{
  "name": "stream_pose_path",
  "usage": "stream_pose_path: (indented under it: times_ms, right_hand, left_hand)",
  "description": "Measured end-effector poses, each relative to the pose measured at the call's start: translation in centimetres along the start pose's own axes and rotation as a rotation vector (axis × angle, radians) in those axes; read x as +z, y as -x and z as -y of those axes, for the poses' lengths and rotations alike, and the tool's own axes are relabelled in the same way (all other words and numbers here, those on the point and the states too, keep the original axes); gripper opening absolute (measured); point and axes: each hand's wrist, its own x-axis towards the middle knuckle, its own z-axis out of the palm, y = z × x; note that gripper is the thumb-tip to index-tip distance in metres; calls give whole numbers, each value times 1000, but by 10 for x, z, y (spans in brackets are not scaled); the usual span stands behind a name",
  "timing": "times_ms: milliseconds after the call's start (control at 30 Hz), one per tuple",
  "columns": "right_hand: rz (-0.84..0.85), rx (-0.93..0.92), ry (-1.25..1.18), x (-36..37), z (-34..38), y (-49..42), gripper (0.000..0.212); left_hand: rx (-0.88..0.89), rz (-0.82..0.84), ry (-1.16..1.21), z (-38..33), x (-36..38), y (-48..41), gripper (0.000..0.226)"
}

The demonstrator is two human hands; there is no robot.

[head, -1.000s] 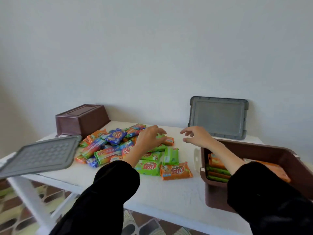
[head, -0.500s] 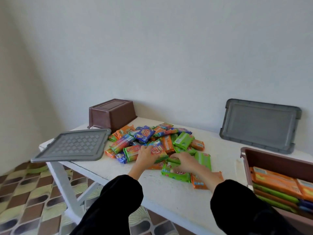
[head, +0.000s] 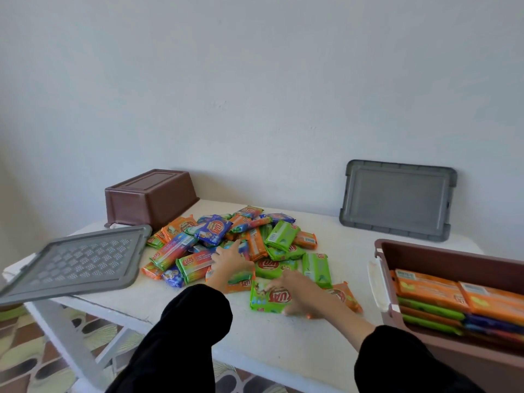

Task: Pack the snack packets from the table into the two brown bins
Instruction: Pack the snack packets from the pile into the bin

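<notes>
White bench [head: 283, 338] fills the centre of the frame, against a pale wall [head: 255, 95].

Heap of foil snack packets [head: 215, 231], orange, green and blue, lies loose at mid-frame on the bench. 1 green foil snack packet [head: 262, 297] lies flat at the heap's lower edge, an orange one just right of it.

Left hand [head: 231, 260] rests on the lower side of the heap, fingers fairly straight and laid over the packets, gripping nothing that shows. Right hand [head: 302, 295] is on the green foil snack packet, thumb across its top face and fingertips curled at its lower edge. It is blurred, but reads as a pinch. The 2 hands are apart, a few packets between them. Both arms wear black sleeves [head: 192, 321].

Open brown plastic bin [head: 425, 252] sits at the right edge of the frame, upright, with orange, green and blue packets stacked in flat layers inside. Upturned brown plastic bin [head: 150, 194] sits at upper left of the bench, base up, touching the heap's far edge.

Grey perforated plastic lid [head: 76, 262] at left hangs over the bench edge, tilted. Grey plain plastic lid [head: 397, 199] leans upright on the wall at upper right.
</notes>
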Motion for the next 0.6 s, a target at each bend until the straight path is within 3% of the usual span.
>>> stream_pose_path:
  times_ms: [100,200,467,600]
  right_hand:
    - [93,-10,8,-5,3,-5,79]
    - [131,-13,-20,-1,6,-5,87]
    - [48,12,-66,1,11,-3,81]
    - [-131,24,-171,-15,14,10,77]
  left_hand:
    - [46,96,-117,5,-13,5,88]
    - [57,76,-115,12,-9,2,86]
    - [112,-144,-121,16,-4,9,74]
    - [149,-147,-79,18,-19,18,76]
